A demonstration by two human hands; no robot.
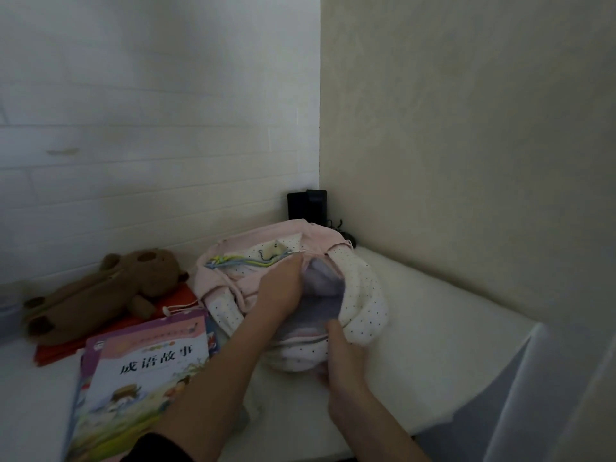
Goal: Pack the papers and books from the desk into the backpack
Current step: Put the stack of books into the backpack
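The backpack (pixel 293 295), pink and white with small dots, lies on the white tabletop (pixel 433 328) toward the far right corner, its mouth turned up and toward the person. Both hands are at that mouth. The left hand (pixel 283 288) grips the left lip of the opening, fingers curled over the fabric and reaching inside. The right hand (pixel 343 358) holds the near edge, by the zipper, though its fingers are partly hidden under the fabric, so how tightly they close I cannot tell for certain. Between the two hands the opening shows a grey-purple lining; what sits inside is too dark to make out.

The stack of books (pixel 143 378) lies on the tabletop to the near left of the backpack, just beside it, the top cover a colourful picture book with large Chinese characters. Its long axis runs from near to far, leaning slightly right, pointing roughly at the bag. The left hand is the nearer one to it, so it seems the likelier to fetch the stack while the right keeps the mouth spread.

Farther left a brown plush toy (pixel 100 288) lies on something red (pixel 173 298), and a dark box (pixel 306 205) stands in the corner.
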